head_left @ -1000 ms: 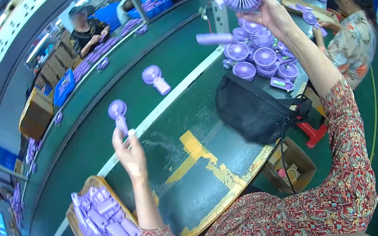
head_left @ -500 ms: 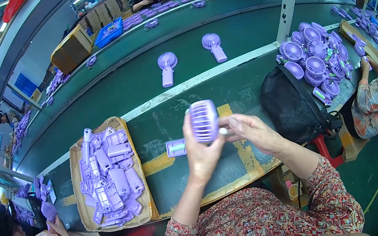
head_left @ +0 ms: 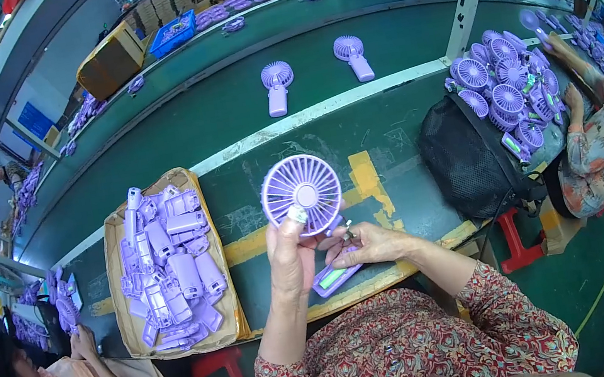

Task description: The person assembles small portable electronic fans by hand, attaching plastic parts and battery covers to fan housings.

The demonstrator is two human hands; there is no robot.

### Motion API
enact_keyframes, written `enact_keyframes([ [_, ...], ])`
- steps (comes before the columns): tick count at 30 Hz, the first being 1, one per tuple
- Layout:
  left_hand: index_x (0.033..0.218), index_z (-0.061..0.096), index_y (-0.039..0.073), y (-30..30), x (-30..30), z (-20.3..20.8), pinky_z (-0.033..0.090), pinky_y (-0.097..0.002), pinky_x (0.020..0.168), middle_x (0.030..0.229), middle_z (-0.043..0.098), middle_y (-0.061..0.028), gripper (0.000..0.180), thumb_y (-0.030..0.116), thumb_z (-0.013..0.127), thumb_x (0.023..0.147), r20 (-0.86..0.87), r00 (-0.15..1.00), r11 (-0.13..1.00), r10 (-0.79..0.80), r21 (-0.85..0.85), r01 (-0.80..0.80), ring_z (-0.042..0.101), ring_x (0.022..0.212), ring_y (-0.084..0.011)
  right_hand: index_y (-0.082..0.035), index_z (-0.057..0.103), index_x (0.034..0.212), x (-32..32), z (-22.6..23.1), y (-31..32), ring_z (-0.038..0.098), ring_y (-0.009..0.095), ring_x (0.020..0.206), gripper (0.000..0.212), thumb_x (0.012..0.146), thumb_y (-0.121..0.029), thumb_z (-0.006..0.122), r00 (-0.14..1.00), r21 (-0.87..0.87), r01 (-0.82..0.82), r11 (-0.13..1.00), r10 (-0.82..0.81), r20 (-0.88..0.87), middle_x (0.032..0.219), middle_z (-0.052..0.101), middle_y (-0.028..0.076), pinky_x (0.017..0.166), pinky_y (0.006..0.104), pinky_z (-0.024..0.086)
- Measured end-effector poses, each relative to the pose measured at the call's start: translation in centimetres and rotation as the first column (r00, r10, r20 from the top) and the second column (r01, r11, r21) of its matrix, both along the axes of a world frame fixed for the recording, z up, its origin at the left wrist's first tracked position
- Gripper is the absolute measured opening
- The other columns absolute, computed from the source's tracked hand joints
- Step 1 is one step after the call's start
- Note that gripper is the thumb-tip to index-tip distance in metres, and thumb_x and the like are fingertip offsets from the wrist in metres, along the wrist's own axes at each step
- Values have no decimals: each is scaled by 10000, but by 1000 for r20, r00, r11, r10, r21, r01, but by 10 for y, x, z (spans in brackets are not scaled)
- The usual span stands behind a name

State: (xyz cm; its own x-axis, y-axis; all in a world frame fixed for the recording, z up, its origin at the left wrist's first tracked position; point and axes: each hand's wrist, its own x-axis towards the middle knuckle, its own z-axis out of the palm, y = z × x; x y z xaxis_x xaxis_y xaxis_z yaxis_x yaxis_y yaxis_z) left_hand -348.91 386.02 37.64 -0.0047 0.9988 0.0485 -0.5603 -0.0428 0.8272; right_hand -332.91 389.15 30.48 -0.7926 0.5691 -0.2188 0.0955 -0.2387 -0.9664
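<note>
My left hand (head_left: 290,256) is closed around a purple handheld fan (head_left: 301,181), with the round grille of its head facing up. The thumb, wearing a whitish tip cover, presses on the grille's lower edge. Below the head is an open purple handle shell (head_left: 329,282) with a green strip inside; my fingers hide whether the two join. My right hand (head_left: 369,245) lies over that shell's upper end, its fingers pinched together beside the left hand's fingertips. Something small and dark shows at these fingertips, too small to name.
A shallow cardboard box (head_left: 121,293) of purple shell pieces (head_left: 186,276) stands left. A black mesh bag (head_left: 461,157) and a heap of fans (head_left: 506,92) lie right. Two fans (head_left: 276,89) rest on the green conveyor (head_left: 218,96) beyond a white rail. Co-workers sit at both sides.
The fan has turned from edge-on to grille-up and moved slightly left and nearer me. The open handle shell has swung from left of my left hand to below. My right hand has moved nearer.
</note>
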Motion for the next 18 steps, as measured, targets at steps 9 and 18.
enact_keyframes([
  [9,1154,464,-45,0,-32,-24,572,-324,650,1007,618,-163,460,350,461,918,-11,988,987,154,-40,-154,650,873,-253,-23,530,1137,14,-34,-23,642,222,846,361,849,-215,635,887,-705,148,694,-408,-215,947,626,97,771,379,544],
  [18,1202,442,-9,-13,-10,-49,507,-393,840,1126,547,-110,488,347,562,890,235,969,989,-79,-106,106,580,988,-200,-4,540,1070,16,-44,-8,640,164,640,430,913,-403,502,912,-612,351,709,-406,54,818,627,98,582,294,569],
])
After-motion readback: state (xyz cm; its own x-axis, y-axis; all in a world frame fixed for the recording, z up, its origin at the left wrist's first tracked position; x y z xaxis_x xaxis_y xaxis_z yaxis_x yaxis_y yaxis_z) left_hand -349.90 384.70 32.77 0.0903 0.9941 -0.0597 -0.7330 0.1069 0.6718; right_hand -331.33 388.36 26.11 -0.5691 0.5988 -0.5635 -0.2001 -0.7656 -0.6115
